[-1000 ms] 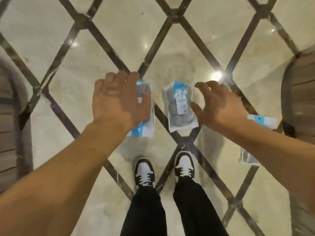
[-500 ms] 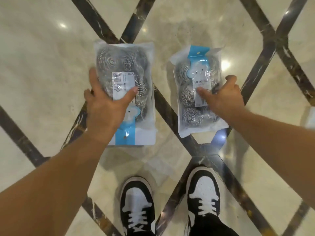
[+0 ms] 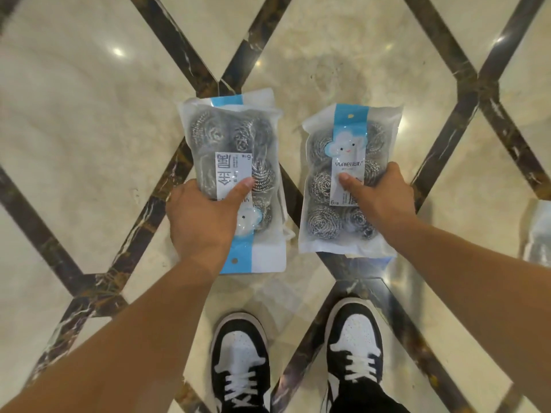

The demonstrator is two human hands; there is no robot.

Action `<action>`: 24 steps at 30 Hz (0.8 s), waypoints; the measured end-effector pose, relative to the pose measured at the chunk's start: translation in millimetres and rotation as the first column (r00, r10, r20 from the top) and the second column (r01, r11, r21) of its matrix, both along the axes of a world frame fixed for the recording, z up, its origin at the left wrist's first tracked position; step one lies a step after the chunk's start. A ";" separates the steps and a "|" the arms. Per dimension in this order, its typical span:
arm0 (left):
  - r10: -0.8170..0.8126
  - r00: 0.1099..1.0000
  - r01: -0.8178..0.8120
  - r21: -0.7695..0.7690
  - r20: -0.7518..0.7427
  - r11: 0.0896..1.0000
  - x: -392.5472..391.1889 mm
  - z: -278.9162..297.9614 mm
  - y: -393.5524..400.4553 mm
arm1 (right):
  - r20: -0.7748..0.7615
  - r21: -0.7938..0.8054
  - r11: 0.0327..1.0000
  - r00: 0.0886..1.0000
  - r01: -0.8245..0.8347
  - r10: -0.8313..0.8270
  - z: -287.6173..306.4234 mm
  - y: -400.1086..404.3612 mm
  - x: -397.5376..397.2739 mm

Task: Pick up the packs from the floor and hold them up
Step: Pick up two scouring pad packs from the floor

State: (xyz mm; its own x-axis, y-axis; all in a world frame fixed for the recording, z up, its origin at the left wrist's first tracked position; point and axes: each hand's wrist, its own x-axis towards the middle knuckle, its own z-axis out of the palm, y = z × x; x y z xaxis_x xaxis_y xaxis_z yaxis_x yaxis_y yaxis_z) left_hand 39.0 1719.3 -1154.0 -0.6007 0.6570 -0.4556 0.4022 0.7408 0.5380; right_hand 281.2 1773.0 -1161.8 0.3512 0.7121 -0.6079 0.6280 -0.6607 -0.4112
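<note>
Two clear plastic packs of steel-wool scourers with blue and white labels are in my hands above the marble floor. My left hand point(image 3: 202, 222) grips the left pack point(image 3: 232, 138) at its lower left, thumb on the white label; a second pack seems to lie behind it, its blue top edge showing. My right hand point(image 3: 378, 198) holds the right pack point(image 3: 337, 186) from its right side, thumb pressed on the label. Both packs face up towards me.
My two black-and-white shoes point(image 3: 241, 362) stand just below the packs. The floor point(image 3: 89, 129) is cream marble with dark diagonal bands. Another pack point(image 3: 538, 234) lies at the right edge of view.
My hands went from hovering open over the packs to gripping them. The packs now sit larger and closer in view, and the left one shows a further blue edge behind its top.
</note>
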 end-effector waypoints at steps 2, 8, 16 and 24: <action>-0.008 0.998 0.009 0.018 -0.059 1.000 3.8 3.1 1.2 | -0.005 0.030 1.000 1.000 0.000 0.000 1.9 -2.6 -0.1; -0.030 0.997 0.029 -0.018 -0.068 0.999 8.3 33.1 4.2 | -0.065 0.105 0.994 0.997 -0.030 0.037 28.5 -7.5 3.0; 0.097 0.995 -0.098 0.085 0.012 0.992 -13.0 137.8 24.0 | -0.159 0.262 0.961 0.986 0.088 -0.047 140.9 13.8 -6.4; 0.150 0.961 -0.223 0.332 0.232 0.917 -36.6 369.8 76.2 | -0.243 0.426 0.903 0.968 0.050 0.061 361.9 69.7 -37.5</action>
State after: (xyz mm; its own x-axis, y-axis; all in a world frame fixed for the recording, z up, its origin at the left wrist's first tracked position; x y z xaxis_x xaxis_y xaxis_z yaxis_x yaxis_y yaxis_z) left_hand 2.4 1795.6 -784.2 -0.6497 0.6810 -0.3378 0.1339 0.5399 0.8310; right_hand 243.7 1842.8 -800.0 0.2269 0.9227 -0.3116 0.4740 -0.3841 -0.7923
